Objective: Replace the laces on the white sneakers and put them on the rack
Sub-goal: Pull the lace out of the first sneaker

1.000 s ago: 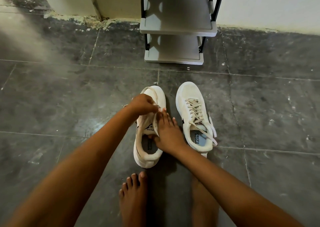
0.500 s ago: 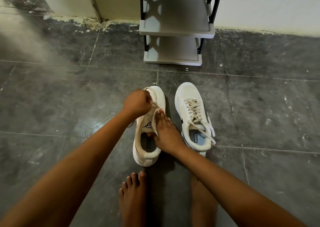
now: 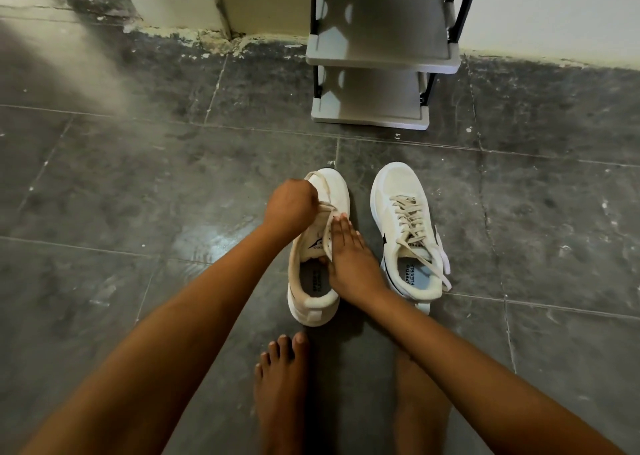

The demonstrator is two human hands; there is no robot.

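Left hand (image 3: 291, 208) hides the left white mesh sneaker's (image 3: 317, 250) eyelets, fingers pinching its beige lace (image 3: 327, 208); right hand (image 3: 349, 260) fingers pressed together, flat on it; grey plastic rack (image 3: 381, 56) cut off above.

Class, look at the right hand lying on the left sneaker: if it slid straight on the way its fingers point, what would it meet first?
The right hand points toward the toe; it would probably first meet the lace and the left hand gripping it, just ahead of its fingertips on the left sneaker.

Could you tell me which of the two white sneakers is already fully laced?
The right sneaker, untouched; the left sneaker, under both hands, has its lace only partly threaded.
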